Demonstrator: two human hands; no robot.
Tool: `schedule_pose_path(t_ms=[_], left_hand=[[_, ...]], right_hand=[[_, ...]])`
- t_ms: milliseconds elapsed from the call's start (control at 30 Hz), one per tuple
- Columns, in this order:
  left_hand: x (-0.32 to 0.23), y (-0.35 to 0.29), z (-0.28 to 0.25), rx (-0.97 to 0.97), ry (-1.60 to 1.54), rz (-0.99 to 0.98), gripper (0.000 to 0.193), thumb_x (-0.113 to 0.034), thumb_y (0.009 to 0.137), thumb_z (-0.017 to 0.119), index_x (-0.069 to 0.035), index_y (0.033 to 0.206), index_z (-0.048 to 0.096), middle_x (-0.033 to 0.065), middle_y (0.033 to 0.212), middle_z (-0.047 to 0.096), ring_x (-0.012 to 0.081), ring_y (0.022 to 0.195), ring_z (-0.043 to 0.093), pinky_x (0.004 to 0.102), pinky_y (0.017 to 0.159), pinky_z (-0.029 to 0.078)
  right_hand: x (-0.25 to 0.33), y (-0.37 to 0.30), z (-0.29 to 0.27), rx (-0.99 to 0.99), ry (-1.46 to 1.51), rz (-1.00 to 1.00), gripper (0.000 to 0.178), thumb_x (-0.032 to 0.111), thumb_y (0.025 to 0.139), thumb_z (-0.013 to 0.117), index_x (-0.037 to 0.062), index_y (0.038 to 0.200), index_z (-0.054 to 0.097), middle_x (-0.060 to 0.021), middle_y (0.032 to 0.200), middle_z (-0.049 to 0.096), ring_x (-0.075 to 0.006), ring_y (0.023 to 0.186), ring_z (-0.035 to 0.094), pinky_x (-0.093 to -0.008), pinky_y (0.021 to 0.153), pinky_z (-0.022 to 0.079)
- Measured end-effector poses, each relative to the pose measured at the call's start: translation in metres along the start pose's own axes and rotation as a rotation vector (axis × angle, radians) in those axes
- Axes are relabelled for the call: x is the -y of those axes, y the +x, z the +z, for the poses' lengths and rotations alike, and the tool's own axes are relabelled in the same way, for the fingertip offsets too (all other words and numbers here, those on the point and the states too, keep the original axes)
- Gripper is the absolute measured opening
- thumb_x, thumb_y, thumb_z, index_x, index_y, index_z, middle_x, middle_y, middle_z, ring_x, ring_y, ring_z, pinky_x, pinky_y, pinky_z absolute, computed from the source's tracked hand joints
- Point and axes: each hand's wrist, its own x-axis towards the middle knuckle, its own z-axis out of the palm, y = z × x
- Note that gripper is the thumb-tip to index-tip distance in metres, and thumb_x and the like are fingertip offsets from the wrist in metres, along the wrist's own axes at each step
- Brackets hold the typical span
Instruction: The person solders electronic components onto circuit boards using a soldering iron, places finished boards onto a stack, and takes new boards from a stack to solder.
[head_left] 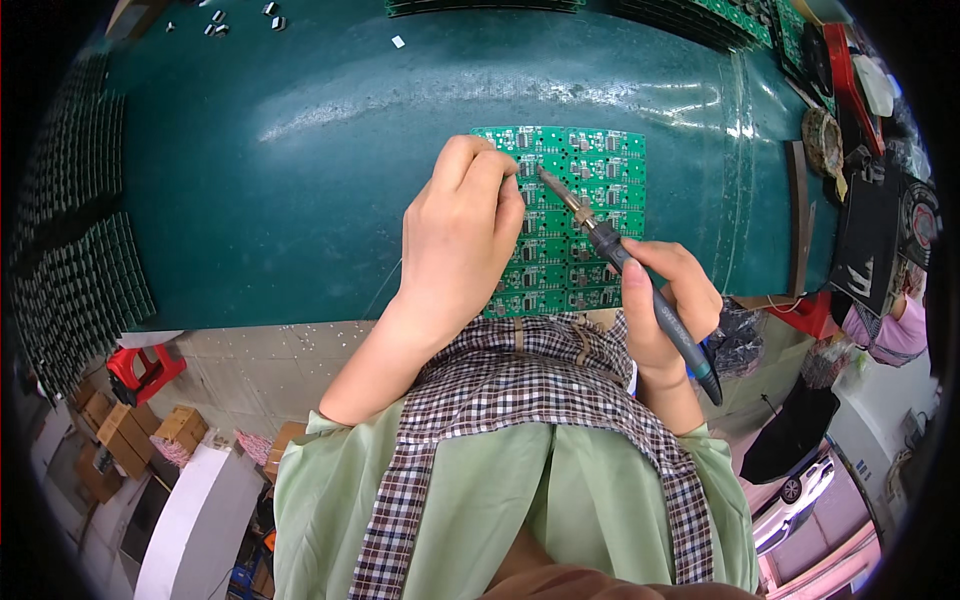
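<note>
A green panel of circuit boards (606,222) lies on the table in front of me, its small boards set in two columns with dark chips. My right hand (672,300) grips a soldering iron (607,243) by its dark handle, and the tip points at a board in the upper part of the panel. Over the panel's left side, my left hand (462,215) is closed in a pinch close to the iron's tip. A thin strand of solder wire (385,287) shows beside the left wrist; its end between the fingertips is hidden.
Stacks of circuit panels (80,290) stand along the table's left edge, with more panels (700,22) at the back right. Small metal parts (270,12) and a white chip (398,42) lie far off. A brown bar (797,215) and a red holder (850,85) are at right.
</note>
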Motion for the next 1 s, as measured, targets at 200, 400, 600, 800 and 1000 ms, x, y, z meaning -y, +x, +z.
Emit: schedule_pose_path(t_ms=[200,400,600,800,1000], left_hand=[[-0.002,0.001,0.003,0.003,0.012,-0.003,0.01,0.0,0.08,0.063,-0.002,0.089,0.058,0.0091,0.091,0.057,0.0248,0.074,0.06,0.033,0.06,0.048],[-0.004,0.002,0.003,0.054,0.029,-0.03,0.012,0.0,0.079,0.064,-0.003,0.089,0.058,0.0087,0.094,0.055,0.0249,0.073,0.06,0.0339,0.06,0.047],[-0.004,-0.001,-0.005,0.057,0.09,0.018,0.012,-0.003,0.079,0.065,-0.004,0.087,0.056,0.0078,0.094,0.053,0.0274,0.068,0.06,0.0372,0.055,0.048],[-0.003,-0.013,-0.006,0.059,-0.035,-0.039,0.013,0.0,0.078,0.065,-0.003,0.089,0.06,0.0072,0.09,0.058,0.0187,0.067,0.055,0.0301,0.057,0.045],[-0.002,-0.015,-0.001,0.036,-0.01,0.001,0.013,0.001,0.079,0.063,-0.002,0.09,0.059,0.0087,0.09,0.058,0.0238,0.074,0.06,0.0319,0.059,0.047]], right_hand=[[-0.003,0.001,0.004,-0.003,0.024,-0.011,0.016,0.001,0.074,0.069,-0.003,0.089,0.065,-0.0149,0.075,0.067,-0.024,0.064,0.066,-0.0294,0.058,0.051],[0.002,-0.004,0.003,0.03,-0.006,0.027,0.017,0.001,0.073,0.07,-0.0029,0.089,0.065,-0.0147,0.075,0.067,-0.024,0.063,0.066,-0.0292,0.057,0.051],[0.002,-0.007,-0.001,-0.006,-0.035,-0.071,0.017,0.002,0.071,0.07,-0.004,0.086,0.065,-0.0152,0.073,0.067,-0.0245,0.061,0.066,-0.0296,0.055,0.051],[0.001,-0.012,-0.007,-0.019,-0.041,-0.112,0.016,0.004,0.071,0.069,-0.0036,0.084,0.065,-0.0141,0.071,0.066,-0.0248,0.059,0.065,-0.0308,0.054,0.051],[0.0,-0.01,-0.003,0.038,-0.044,-0.096,0.015,0.003,0.071,0.069,-0.0033,0.084,0.064,-0.0142,0.073,0.067,-0.0251,0.061,0.066,-0.0309,0.056,0.052]])
